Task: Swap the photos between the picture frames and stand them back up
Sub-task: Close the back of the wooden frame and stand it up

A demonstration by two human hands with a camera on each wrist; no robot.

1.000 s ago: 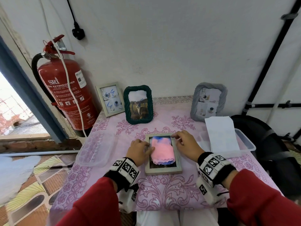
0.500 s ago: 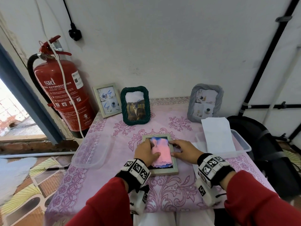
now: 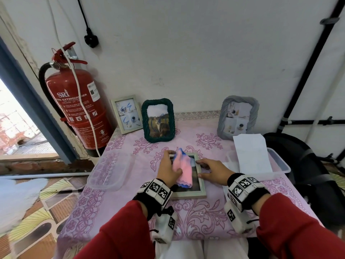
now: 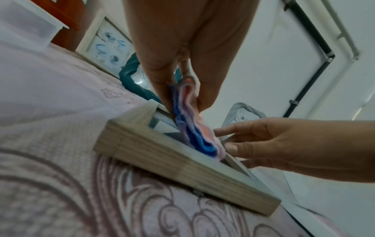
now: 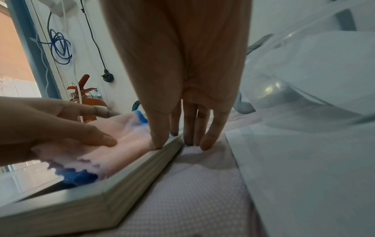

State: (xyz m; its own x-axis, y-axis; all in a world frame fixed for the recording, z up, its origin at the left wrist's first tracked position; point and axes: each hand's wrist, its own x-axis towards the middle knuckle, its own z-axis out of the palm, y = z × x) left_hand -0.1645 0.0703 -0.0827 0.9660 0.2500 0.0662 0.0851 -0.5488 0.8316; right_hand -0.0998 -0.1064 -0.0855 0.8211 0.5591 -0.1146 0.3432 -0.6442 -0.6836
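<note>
A pale wooden picture frame (image 3: pixel 188 193) lies flat, glass up, on the pink flowered tablecloth (image 3: pixel 196 217) near the table's middle. The left hand (image 3: pixel 168 170) holds a folded pink and blue cloth (image 3: pixel 183 170) on the glass, the thumb lying across the cloth and the fingers under its far end; in the left wrist view the cloth (image 4: pixel 192 128) is pinched between thumb and fingers just above the frame (image 4: pixel 162 163). The right hand (image 3: pixel 212 170) rests at the frame's right edge with straight fingers: its thumb (image 5: pixel 158 128) presses on the top of the rail and the other fingertips touch the tablecloth just beside it.

Three more frames stand at the back against the wall: a pale wooden one (image 3: pixel 127 114), a dark green ribbed one (image 3: pixel 158 120) showing a cat, and a grey ribbed one (image 3: pixel 238 118). To the left stands a red fire extinguisher (image 3: pixel 78 111) marked "SRI" and "EXTINGUISHER"; its smaller labels are too small to read.

A clear plastic tub (image 3: pixel 109 171) sits left of the flat frame; its contents cannot be made out. Another clear tub (image 3: pixel 280 161) sits on the right with a white sheet of paper (image 3: pixel 252 152) lying across it.
</note>
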